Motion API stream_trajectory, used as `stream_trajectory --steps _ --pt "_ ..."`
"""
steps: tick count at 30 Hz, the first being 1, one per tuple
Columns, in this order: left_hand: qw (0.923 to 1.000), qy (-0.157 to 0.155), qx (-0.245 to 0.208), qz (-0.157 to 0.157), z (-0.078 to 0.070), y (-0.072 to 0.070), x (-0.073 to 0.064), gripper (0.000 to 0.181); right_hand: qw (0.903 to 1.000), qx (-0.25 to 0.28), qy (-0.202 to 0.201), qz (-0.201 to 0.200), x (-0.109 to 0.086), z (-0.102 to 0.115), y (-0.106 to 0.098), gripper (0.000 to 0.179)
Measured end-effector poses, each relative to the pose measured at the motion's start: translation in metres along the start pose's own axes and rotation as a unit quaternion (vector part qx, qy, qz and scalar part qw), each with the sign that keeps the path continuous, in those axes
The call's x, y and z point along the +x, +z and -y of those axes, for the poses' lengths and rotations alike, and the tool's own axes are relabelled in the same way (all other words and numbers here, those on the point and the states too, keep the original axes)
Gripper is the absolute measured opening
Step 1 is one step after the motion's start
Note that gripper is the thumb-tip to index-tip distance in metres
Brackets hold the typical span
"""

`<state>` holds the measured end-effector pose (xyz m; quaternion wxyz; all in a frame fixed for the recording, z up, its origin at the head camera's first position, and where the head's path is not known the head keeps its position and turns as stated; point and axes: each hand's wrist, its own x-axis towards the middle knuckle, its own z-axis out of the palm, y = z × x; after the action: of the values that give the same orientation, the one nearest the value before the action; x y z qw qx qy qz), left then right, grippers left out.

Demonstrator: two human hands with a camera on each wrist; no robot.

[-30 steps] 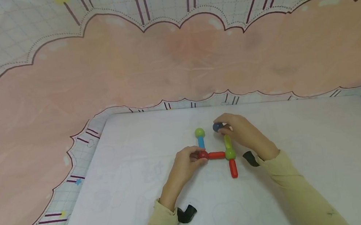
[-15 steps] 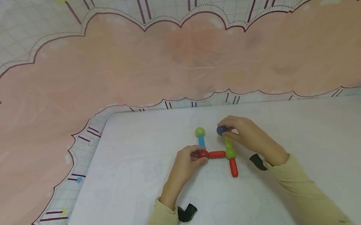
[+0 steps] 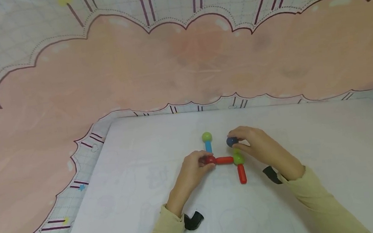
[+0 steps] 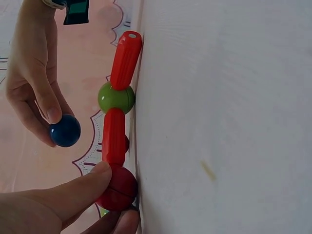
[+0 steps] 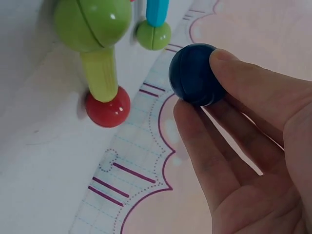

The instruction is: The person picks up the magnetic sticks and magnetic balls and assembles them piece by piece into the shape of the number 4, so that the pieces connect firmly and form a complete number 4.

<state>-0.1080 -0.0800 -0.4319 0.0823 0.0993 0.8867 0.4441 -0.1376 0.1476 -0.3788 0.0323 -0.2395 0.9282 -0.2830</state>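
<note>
My left hand pinches a red ball at one corner of a ball-and-rod toy lying on the white table. From that ball a red rod runs right to a green ball, and a blue rod leads away to another green ball. A second red rod points towards me. In the right wrist view a yellow rod ends in another red ball. My right hand pinches a dark blue ball between thumb and fingers, held apart from the toy.
The white table top reaches back to a curtain-like cloth with cloud edges and stripes. Black wrist pieces hang beside the left cuff and right cuff.
My right hand has brought the blue ball nearer to me and slightly right, now overlapping the yellow rod in the head view. My left hand stays on the red ball.
</note>
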Motion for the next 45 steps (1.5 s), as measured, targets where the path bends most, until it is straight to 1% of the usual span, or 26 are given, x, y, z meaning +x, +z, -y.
stream_trajectory --steps 6,10,15,21,25,32,40,45 --pt "1.0 0.004 0.007 0.002 0.003 0.0 0.0 0.029 0.9999 0.001 -0.012 -0.007 -0.01 -0.003 0.002 0.039" --pt "0.9999 0.013 0.011 0.0 0.005 -0.002 0.0 0.028 0.9996 0.003 -0.024 -0.014 -0.016 -0.004 0.001 0.039" --pt "0.9997 0.009 0.021 0.007 0.004 -0.005 0.001 0.029 0.9993 0.002 -0.034 -0.017 -0.024 -0.007 0.002 0.039" --pt "0.9985 -0.001 0.052 0.016 0.001 -0.006 0.001 0.029 0.9991 -0.001 -0.04 -0.014 -0.029 -0.009 0.003 0.036" --pt "0.9973 0.003 0.071 0.018 -0.001 -0.007 0.001 0.032 0.9986 -0.002 -0.05 -0.015 -0.034 -0.011 0.003 0.037" --pt "0.9943 0.015 0.1 0.034 -0.006 -0.006 0.002 0.035 0.9972 -0.001 -0.074 -0.013 -0.044 -0.017 0.007 0.033" --pt "0.9911 0.005 0.132 0.013 -0.011 -0.001 0.003 0.03 0.9972 0.016 -0.073 0.004 -0.053 -0.018 0.01 0.032" --pt "0.9901 -0.009 0.14 0.003 -0.015 0.001 0.003 0.028 0.9945 0.035 -0.097 0.02 -0.058 -0.019 0.014 0.032"
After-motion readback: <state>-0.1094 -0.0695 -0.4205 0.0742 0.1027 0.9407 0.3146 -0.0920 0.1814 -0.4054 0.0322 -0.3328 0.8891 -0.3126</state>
